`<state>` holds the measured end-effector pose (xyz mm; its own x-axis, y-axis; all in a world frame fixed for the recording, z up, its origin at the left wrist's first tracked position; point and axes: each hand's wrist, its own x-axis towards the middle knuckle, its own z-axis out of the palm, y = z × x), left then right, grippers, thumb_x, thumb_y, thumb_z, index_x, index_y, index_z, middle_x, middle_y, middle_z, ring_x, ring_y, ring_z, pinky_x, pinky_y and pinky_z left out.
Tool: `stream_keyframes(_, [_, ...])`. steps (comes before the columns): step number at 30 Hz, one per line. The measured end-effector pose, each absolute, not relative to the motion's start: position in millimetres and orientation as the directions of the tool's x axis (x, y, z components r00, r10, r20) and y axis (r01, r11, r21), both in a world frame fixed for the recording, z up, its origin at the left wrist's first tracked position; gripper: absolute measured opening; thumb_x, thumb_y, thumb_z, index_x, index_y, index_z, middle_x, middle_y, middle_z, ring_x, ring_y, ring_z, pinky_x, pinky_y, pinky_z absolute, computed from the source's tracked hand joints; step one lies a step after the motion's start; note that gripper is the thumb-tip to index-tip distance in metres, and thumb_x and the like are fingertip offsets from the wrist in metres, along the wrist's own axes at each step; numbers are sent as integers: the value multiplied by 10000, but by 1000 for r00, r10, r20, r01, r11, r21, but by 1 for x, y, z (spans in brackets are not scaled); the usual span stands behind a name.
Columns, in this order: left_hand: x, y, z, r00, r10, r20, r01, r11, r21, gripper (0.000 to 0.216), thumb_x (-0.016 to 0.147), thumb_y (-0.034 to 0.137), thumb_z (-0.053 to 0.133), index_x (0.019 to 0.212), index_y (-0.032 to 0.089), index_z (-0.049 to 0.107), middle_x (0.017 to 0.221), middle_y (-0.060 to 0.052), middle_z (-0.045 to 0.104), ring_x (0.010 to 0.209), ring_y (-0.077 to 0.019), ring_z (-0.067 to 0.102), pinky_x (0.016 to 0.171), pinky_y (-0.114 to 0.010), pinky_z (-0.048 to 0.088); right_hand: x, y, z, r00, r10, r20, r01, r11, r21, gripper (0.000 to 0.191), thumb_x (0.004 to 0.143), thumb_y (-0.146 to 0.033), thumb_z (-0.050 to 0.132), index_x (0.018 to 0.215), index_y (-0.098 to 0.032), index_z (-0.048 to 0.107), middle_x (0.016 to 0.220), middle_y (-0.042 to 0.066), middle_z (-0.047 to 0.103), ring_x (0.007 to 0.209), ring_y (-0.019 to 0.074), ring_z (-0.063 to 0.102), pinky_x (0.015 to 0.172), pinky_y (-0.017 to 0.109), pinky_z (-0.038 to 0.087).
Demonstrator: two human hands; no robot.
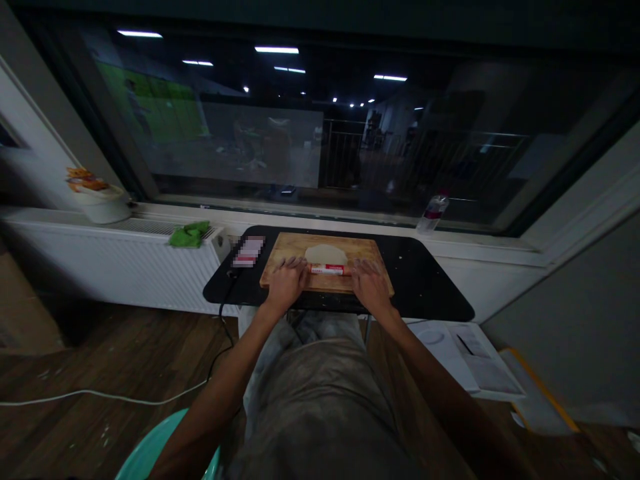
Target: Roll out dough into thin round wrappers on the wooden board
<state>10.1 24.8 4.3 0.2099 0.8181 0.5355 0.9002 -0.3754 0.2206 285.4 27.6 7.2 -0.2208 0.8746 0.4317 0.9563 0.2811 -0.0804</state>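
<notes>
"Where's the pin [327, 270]?"

"Across the board [280, 248], lying side to side over the near edge of the dough [326, 254]. Its middle shows a red and white label."

"And the hands?"

"One at each end. The left hand [290, 275] is grasping the left end, its fingers laid over the wood; the right hand [369, 277] has hold of the right end in the same manner. The label shows between them."

"What's the dough like?"

"Pale, flat and rounded; most of what I can see lies beyond the pin."

"What does the board sit on?"

"A black table [430, 290], below the window. Left of the board there's a blurred-out flat item [249, 251] on the tabletop."

"Anything around it?"

"A clear bottle [433, 213] stands on the sill, behind and to the right. Over on the left, a green cloth [190, 234] lies on the radiator [165, 267], with a white tub [104, 205] farther left. On the floor, down left, is a turquoise basin [157, 447]."
</notes>
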Motion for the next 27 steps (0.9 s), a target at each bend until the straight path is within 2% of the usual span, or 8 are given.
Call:
stream_keyframes(7, [14,15,7,186,813,551,901,-365,234,327,1138,266,490,1281,233,782,1429,-100,802,1373,-262,724,1311,-492,472,291,20,5,-236,866,441,950,300,-82,593,1201,-354,305,1616,-76,624,1611,205,670,1549,309,590,1347,472,374])
stream_keyframes(11, [21,25,5,157,834,529,909,-331,253,368,1141,278,446,1319,214,762,1494,-132,762,1464,-295,666,1344,-530,429,290,33,11,-241,878,412,951,300,-82,594,1207,-346,296,1602,-50,627,1620,220,657,1563,308,575,1346,448,363])
stream_keyframes(14, [26,41,3,143,839,525,912,-317,259,420,1145,294,406,1391,189,729,1554,-160,720,1581,-329,567,1376,-579,376,285,51,22,-253,894,370,953,296,-62,571,1210,-305,280,1534,-84,694,1564,201,707,1541,294,595,1339,435,362])
stream_keyframes(18, [27,69,3,143,834,532,912,-320,258,447,1142,310,387,1428,166,700,1616,-190,667,1655,-341,476,1395,-619,325,274,78,36,-214,928,305,974,225,-2,556,1213,-310,307,1378,-86,789,1424,214,785,1493,331,633,1330,467,353])
stream_keyframes(24, [25,96,12,194,857,478,930,-316,189,441,1134,312,381,1327,146,741,1534,-218,714,1661,-408,441,1348,-723,313,265,113,43,-178,955,238,984,176,29,455,1182,-278,412,1278,-103,821,1352,220,810,1352,287,721,1219,388,445])
stream_keyframes(27, [25,95,14,206,862,463,930,-319,181,437,1137,305,387,1291,130,757,1489,-235,732,1607,-406,509,1335,-707,337,266,114,39,-215,947,239,976,215,24,450,1178,-283,418,1305,-71,794,1343,225,809,1321,258,731,1170,337,474])
